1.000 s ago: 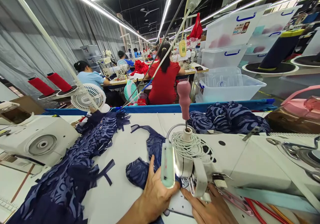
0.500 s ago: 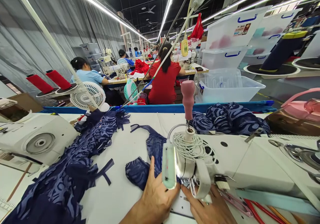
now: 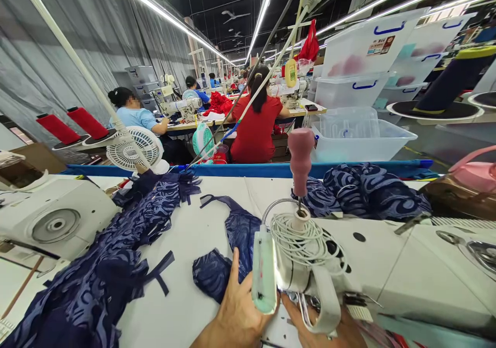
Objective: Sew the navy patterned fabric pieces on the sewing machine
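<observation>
A navy patterned bra piece (image 3: 242, 234), with cup shapes and a thin strap, lies on the white sewing table. My left hand (image 3: 242, 306) rests on its near end, index finger stretched out and thumb pointing toward the presser foot. A pale green lamp (image 3: 263, 281) covers part of that hand. At the right of the presser foot is my right hand (image 3: 310, 322), its index finger straight and low to the bed; the machine head (image 3: 321, 291) hides its other fingers. Neither hand shows a grip. The fabric edge at the needle is mostly hidden.
A long heap of navy patterned pieces (image 3: 127, 239) runs along the left beside another machine (image 3: 62, 224). A pink-handled tool (image 3: 300, 156) stands upright on the machine head. Behind it lies bundled navy fabric (image 3: 372, 190). Co-workers sit ahead, including a person in red (image 3: 256, 125).
The view has shifted slightly, so the machine head appears lower and farther right. Both hands stay beside the presser foot, with little visible change in their pose or the bra piece.
</observation>
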### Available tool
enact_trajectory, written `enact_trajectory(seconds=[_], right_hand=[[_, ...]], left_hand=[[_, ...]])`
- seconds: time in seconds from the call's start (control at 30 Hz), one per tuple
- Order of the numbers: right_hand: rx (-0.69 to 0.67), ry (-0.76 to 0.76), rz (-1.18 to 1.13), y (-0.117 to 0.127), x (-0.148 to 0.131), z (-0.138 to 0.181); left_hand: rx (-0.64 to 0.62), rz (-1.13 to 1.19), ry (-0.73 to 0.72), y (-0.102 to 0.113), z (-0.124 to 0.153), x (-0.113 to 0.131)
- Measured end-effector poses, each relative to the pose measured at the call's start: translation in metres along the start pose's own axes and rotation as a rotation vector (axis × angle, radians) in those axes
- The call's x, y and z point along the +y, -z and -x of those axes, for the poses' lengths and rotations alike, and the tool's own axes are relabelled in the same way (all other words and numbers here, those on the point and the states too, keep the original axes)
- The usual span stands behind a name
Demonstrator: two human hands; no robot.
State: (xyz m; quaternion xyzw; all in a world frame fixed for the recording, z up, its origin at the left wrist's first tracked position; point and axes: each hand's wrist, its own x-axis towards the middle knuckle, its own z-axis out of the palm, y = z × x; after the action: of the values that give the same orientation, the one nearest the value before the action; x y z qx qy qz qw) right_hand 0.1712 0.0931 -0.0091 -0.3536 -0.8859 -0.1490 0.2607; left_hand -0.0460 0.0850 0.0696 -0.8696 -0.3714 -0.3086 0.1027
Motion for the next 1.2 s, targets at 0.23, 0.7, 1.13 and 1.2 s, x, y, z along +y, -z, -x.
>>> enact_trajectory(seconds=[0.23, 0.7, 1.13, 1.2], right_hand=[[0.012, 0.011, -0.057, 0.023, 0.001, -0.007], [-0.006, -0.056, -0.127, 0.050, -0.013, -0.024], [0.178, -0.111, -0.143, 0.048, -0.015, -0.027], [0.174, -0.067, -0.133, 0.049, -0.010, -0.027]], left_hand=[[-0.090, 0.075, 0.092, -0.010, 0.011, 0.000], [-0.132, 0.094, 0.279, -0.021, 0.014, -0.005], [-0.025, -0.006, 0.000, -0.021, 0.016, -0.005], [0.009, -0.007, 0.018, -0.022, 0.015, -0.004]])
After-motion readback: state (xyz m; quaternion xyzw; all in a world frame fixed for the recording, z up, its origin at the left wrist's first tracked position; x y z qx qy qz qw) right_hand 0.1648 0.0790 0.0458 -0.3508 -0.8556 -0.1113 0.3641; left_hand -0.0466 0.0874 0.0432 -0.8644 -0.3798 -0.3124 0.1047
